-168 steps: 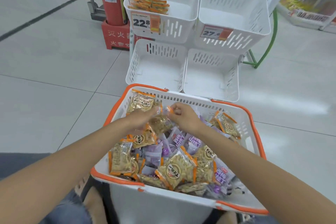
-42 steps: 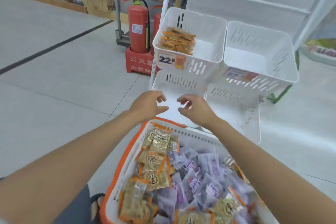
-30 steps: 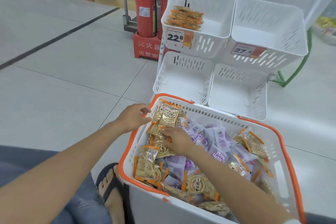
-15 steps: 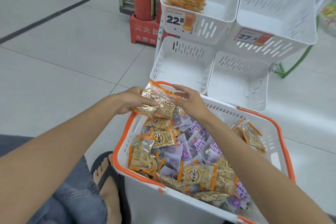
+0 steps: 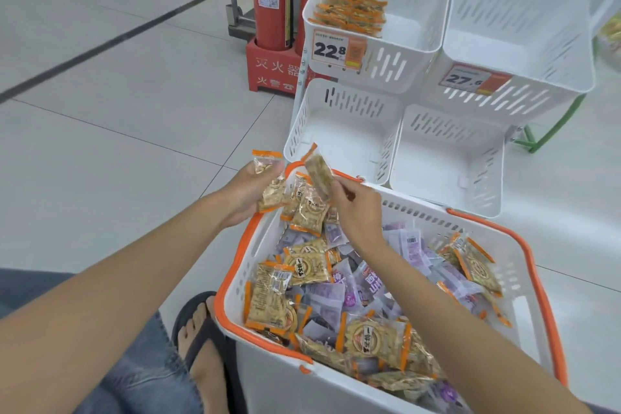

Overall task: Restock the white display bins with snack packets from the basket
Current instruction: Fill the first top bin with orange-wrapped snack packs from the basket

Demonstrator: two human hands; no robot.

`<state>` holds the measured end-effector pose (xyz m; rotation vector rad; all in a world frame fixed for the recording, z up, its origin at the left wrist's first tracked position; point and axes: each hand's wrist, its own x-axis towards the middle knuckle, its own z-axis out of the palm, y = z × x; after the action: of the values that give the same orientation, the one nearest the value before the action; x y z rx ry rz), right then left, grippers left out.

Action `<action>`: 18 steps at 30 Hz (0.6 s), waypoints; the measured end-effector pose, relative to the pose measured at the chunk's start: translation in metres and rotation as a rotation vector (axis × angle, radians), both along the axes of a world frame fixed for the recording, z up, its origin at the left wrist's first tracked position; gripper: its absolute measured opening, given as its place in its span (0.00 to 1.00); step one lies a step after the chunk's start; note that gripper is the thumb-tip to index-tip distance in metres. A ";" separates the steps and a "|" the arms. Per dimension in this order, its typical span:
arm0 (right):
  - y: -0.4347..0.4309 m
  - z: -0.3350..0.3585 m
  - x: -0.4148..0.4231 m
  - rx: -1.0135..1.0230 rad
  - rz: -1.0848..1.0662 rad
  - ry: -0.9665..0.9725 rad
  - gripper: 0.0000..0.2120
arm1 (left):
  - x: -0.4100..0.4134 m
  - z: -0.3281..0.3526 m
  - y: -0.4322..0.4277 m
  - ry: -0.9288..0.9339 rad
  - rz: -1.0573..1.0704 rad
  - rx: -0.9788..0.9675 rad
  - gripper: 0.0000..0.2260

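You are mid-gather, judging by your grip: several packets collected, none yet in a bin. Your left hand [image 5: 247, 195] is curled round a small bunch of gold-and-orange foil snack packets [image 5: 271, 191], thumb pressed on the top one. Your right hand [image 5: 356, 212] pinches one more gold packet [image 5: 318, 172] between thumb and fingertips, just beside the bunch. Both hands hover over the near-left corner of the white plastic basket with the orange rim [image 5: 420, 212], which lies below and to the right of them, heaped with gold and purple packets.

Ahead of your hands, the upper-left white slotted bin [image 5: 396, 69] holds a stack of matching orange-edged packets [image 5: 351, 12]. Next, add the pinched packet to the bunch, then reach forward and up. Lay them flat beside that stack, edges aligned; loose foil slides, so grip firmly.
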<state>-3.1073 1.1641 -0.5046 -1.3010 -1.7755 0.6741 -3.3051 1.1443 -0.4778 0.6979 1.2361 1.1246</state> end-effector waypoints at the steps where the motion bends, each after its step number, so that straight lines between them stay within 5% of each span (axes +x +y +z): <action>1: -0.002 0.011 -0.007 0.015 0.079 0.009 0.09 | 0.007 0.003 0.000 -0.032 -0.037 0.007 0.13; 4: -0.006 0.029 -0.023 -0.101 0.363 -0.041 0.08 | 0.024 0.008 0.002 -0.030 -0.041 0.015 0.21; 6: -0.002 0.039 -0.024 -0.184 0.322 0.067 0.08 | 0.025 0.014 0.005 -0.017 0.003 0.041 0.17; 11: 0.026 0.065 -0.012 -0.505 0.281 0.312 0.27 | 0.027 0.040 0.020 0.063 -0.098 0.112 0.14; 13: 0.039 0.077 -0.007 -0.516 0.308 0.342 0.27 | 0.033 0.055 0.030 0.138 -0.089 0.140 0.11; 18: 0.089 0.141 0.012 -0.383 0.315 0.255 0.31 | 0.038 0.106 0.081 0.522 -0.267 0.333 0.23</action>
<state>-3.0957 1.2530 -0.3634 -1.1186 -1.7047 1.3487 -3.2672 1.2250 -0.3716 1.4340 1.3427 0.9605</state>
